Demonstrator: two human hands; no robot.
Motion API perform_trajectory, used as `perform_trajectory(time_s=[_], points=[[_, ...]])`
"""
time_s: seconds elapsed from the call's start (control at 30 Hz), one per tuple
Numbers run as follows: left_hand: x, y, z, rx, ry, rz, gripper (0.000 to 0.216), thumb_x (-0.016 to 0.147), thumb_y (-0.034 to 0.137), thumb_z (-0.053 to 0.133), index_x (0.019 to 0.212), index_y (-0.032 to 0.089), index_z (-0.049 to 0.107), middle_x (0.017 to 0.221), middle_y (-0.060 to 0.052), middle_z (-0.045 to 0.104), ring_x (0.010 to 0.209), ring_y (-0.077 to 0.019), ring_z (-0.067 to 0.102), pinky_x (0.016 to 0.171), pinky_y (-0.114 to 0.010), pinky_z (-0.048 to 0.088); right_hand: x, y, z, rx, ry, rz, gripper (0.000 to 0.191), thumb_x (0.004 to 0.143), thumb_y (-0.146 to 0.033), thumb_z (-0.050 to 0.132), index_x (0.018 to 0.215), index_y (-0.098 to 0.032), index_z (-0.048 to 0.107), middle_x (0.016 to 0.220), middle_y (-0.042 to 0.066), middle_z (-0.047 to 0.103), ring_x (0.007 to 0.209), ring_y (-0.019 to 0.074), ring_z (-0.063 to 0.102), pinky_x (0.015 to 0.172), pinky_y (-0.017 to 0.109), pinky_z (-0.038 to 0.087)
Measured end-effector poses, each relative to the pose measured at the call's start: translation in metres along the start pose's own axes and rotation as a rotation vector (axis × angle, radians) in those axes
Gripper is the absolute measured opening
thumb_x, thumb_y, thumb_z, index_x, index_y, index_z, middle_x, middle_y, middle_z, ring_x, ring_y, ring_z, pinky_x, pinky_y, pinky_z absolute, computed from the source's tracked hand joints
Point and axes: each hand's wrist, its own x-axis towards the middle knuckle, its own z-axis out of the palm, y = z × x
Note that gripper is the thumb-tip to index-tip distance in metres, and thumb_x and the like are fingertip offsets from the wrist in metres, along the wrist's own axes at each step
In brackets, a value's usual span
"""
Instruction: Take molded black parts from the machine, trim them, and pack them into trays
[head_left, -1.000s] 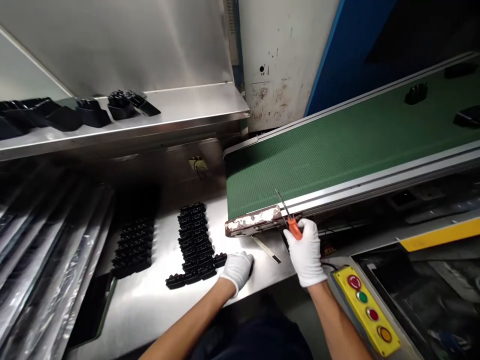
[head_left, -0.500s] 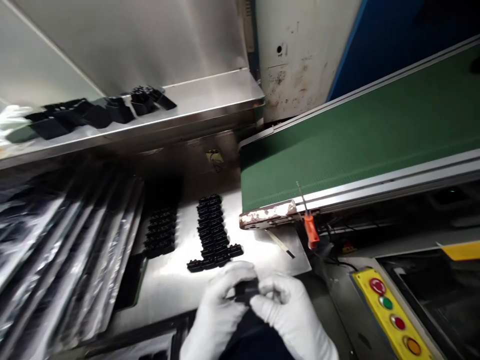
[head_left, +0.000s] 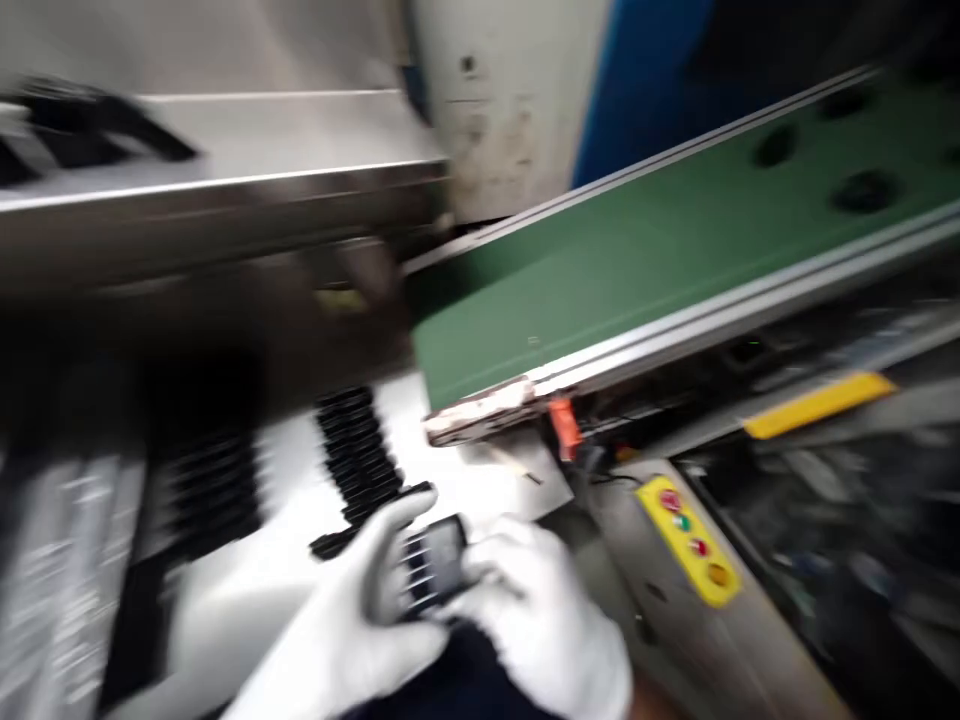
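Note:
The picture is blurred by motion. My left hand [head_left: 360,610] and my right hand [head_left: 547,620], both in white gloves, meet low in the middle and together hold one small black plastic part [head_left: 435,565]. Just behind them a row of the same black parts [head_left: 356,455] lies on the steel table [head_left: 247,590]. A second group of black parts [head_left: 214,490] lies further left.
A green conveyor belt [head_left: 637,270] slopes up to the right with dark parts on it far right. An orange-handled screwdriver [head_left: 564,428] leans at the belt's worn end. A yellow button box [head_left: 690,540] sits to the right. A steel shelf [head_left: 225,180] runs above.
My view has swung to the right and blurred. Both hands stay joined on the black part, now held a little lower left. One second ago my right hand was at the screwdriver.

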Motion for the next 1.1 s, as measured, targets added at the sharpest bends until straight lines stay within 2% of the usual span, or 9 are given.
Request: perform_trajectory(time_s=[0.07,0.2,0.33,0.47,0.67,0.73,0.9,1.03,1.1], points=[[-0.023,0.007,-0.018,-0.236,-0.032,-0.117,0.083,0.057,0.004,0.07,0.131,0.032,0.042,0.099,0.0,0.068,0.083,-0.02,0.068,0.062,-0.024,0.055,-0.004,0.0,-0.009,-0.037,-0.045,-0.103,0.011,0.088,-0.026,0.068,0.079,-0.02,0.065,0.079,0.0,0.061,0.073,0.015,0.059,0.066,0.027,0.046],[-0.037,0.009,-0.029,-0.593,-0.081,-0.214,0.085,0.055,-0.002,0.069,0.128,0.032,0.041,0.094,0.004,0.061,0.073,-0.0114,0.06,0.059,-0.02,0.048,0.002,-0.003,0.004,-0.102,-0.072,-0.27,0.017,0.094,-0.03,0.06,0.08,-0.021,0.062,0.072,0.0,0.058,0.062,0.0137,0.056,0.056,0.027,0.043],[-0.04,0.006,-0.036,-0.59,0.01,-0.18,0.066,0.063,0.004,0.07,0.121,0.027,0.048,0.094,0.0,0.062,0.083,-0.0169,0.061,0.068,-0.026,0.049,0.008,-0.007,0.019,-0.133,-0.156,-0.372,0.01,0.093,-0.026,0.061,0.086,-0.02,0.065,0.075,0.001,0.058,0.066,0.0144,0.059,0.058,0.028,0.045],[-0.047,-0.003,-0.044,-0.442,0.101,-0.158,0.036,0.065,0.006,0.072,0.095,0.02,0.058,0.076,0.004,0.058,0.064,-0.0105,0.052,0.057,-0.022,0.043,0.014,-0.008,0.027,-0.079,-0.218,-0.387,0.004,0.088,-0.018,0.067,0.086,-0.021,0.069,0.075,0.002,0.059,0.066,0.015,0.059,0.058,0.028,0.045],[-0.06,-0.013,-0.048,-0.291,0.233,-0.084,0.026,0.065,0.013,0.078,0.085,0.018,0.064,0.074,0.004,0.059,0.064,-0.0101,0.052,0.056,-0.021,0.044,0.016,-0.021,0.039,0.641,-0.352,0.302,0.011,0.077,-0.03,0.079,0.082,-0.025,0.071,0.066,-0.004,0.043,0.055,0.0084,0.039,0.049,0.023,0.033],[-0.061,-0.014,-0.047,-0.251,0.267,-0.062,0.023,0.066,0.017,0.08,0.082,0.018,0.064,0.075,0.002,0.061,0.064,-0.0112,0.054,0.056,-0.022,0.045,0.017,-0.026,0.043,0.794,-0.365,0.456,0.017,0.076,-0.035,0.08,0.079,-0.021,0.07,0.06,-0.005,0.041,0.049,0.0057,0.033,0.045,0.021,0.025],[-0.062,-0.016,-0.048,-0.129,0.322,0.164,0.01,0.075,0.014,0.073,0.083,0.019,0.069,0.082,0.0,0.065,0.073,-0.0133,0.062,0.066,-0.024,0.052,0.015,-0.033,0.047,0.812,-0.389,0.653,0.039,0.073,-0.048,0.08,0.063,-0.016,0.06,0.045,-0.007,0.039,0.04,0.0039,0.028,0.04,0.021,0.018],[-0.062,-0.023,-0.049,0.035,0.366,0.438,0.036,0.075,-0.002,0.063,0.094,0.027,0.071,0.101,0.001,0.064,0.092,-0.0147,0.064,0.081,-0.026,0.052,0.011,-0.034,0.048,0.863,-0.365,0.758,0.045,0.074,-0.05,0.079,0.059,-0.017,0.052,0.048,-0.007,0.039,0.041,0.0037,0.027,0.042,0.022,0.018],[-0.06,-0.028,-0.049,0.0,0.386,0.378,0.052,0.072,-0.001,0.068,0.111,0.033,0.063,0.116,0.001,0.06,0.104,-0.0169,0.062,0.089,-0.029,0.05,0.009,-0.031,0.049,0.853,-0.332,0.734,0.044,0.072,-0.048,0.081,0.06,-0.018,0.05,0.047,-0.008,0.039,0.042,0.004,0.027,0.043,0.022,0.019]])
